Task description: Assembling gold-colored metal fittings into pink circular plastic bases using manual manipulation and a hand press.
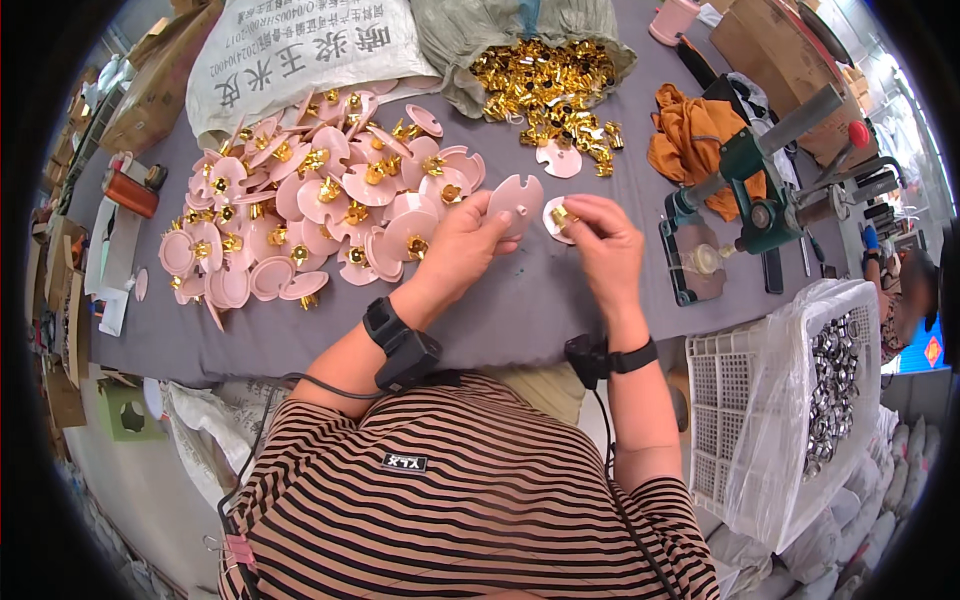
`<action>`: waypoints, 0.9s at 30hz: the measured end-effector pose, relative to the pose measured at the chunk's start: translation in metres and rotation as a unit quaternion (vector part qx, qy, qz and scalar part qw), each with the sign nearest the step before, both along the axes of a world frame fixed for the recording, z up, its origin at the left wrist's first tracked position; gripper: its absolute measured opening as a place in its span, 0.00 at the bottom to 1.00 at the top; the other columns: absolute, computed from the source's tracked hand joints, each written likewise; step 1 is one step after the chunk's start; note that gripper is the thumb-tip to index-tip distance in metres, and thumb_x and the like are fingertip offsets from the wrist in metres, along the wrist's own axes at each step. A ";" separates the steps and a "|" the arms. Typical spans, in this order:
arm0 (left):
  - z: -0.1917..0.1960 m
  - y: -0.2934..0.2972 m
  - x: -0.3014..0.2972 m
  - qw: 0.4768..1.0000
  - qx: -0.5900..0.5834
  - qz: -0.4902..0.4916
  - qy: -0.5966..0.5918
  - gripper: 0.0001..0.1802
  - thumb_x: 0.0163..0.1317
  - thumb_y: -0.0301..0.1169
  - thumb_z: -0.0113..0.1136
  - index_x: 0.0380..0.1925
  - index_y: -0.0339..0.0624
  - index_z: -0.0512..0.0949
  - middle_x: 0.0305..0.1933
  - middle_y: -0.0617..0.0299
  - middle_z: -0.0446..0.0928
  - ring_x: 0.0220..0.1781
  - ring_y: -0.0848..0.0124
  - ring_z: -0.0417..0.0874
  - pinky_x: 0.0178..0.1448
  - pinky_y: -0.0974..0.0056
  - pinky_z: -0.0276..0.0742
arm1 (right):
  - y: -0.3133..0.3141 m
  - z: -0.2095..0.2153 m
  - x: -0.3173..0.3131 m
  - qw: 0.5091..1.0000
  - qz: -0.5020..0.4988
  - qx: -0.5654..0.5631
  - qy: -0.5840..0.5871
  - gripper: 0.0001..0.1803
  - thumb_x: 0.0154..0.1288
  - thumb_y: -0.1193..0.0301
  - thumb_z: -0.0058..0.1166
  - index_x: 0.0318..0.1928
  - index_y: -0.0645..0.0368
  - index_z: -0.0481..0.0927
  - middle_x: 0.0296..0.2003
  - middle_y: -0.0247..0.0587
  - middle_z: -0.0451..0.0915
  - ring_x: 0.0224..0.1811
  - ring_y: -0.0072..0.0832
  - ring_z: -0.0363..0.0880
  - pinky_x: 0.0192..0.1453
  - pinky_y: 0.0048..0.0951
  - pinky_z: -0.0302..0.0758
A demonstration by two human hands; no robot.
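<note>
My left hand (462, 240) grips a thin pink notched disc (517, 203) by its left edge, its small centre peg facing up. Pinched in my right hand (603, 240) is a small gold metal clip (563, 216), just right of the disc and apart from it. Behind those fingers shows a whitish round piece (549, 222), partly hidden; whether it is held or lies on the table I cannot tell. A big heap of pink discs with gold clips on them (325, 200) spreads to the left. Loose gold clips (545, 85) spill from a sack beyond my hands.
A green hand press (765, 200) stands at the right, an orange cloth (690, 135) behind it. A white plastic crate (720, 430) with silvery metal parts sits at lower right. White woven sack (300, 60) lies behind the heap. At far right is another person (905, 300).
</note>
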State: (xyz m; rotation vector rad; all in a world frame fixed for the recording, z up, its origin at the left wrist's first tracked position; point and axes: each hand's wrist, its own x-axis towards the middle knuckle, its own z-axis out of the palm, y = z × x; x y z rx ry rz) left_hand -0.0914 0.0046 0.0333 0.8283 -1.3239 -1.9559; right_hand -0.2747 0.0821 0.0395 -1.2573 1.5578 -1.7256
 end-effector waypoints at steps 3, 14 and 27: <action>-0.005 0.005 -0.006 0.995 -0.093 -0.031 -0.025 0.15 0.77 0.30 0.50 0.59 0.39 0.74 0.54 0.63 0.79 0.49 0.76 0.82 0.51 0.69 0.83 | 0.007 -0.002 0.012 0.998 0.021 -0.017 0.049 0.10 0.61 0.83 0.64 0.43 0.62 0.89 0.42 0.35 0.84 0.40 0.21 0.82 0.43 0.23 0.80; 0.012 0.017 0.003 0.944 -0.313 0.005 -0.107 0.10 0.70 0.30 0.57 0.49 0.40 0.78 0.34 0.47 0.82 0.35 0.50 0.83 0.40 0.57 0.77 | 0.019 0.006 0.018 0.992 0.043 -0.026 0.117 0.11 0.61 0.84 0.63 0.43 0.62 0.88 0.38 0.38 0.85 0.39 0.23 0.84 0.43 0.23 0.81; 0.028 0.034 0.017 0.912 -0.394 0.058 -0.102 0.10 0.69 0.26 0.58 0.48 0.41 0.76 0.34 0.45 0.81 0.36 0.44 0.82 0.36 0.54 0.77 | 0.028 0.010 0.040 0.991 -0.033 -0.071 0.112 0.09 0.62 0.85 0.63 0.42 0.65 0.88 0.39 0.39 0.85 0.39 0.23 0.83 0.45 0.23 0.80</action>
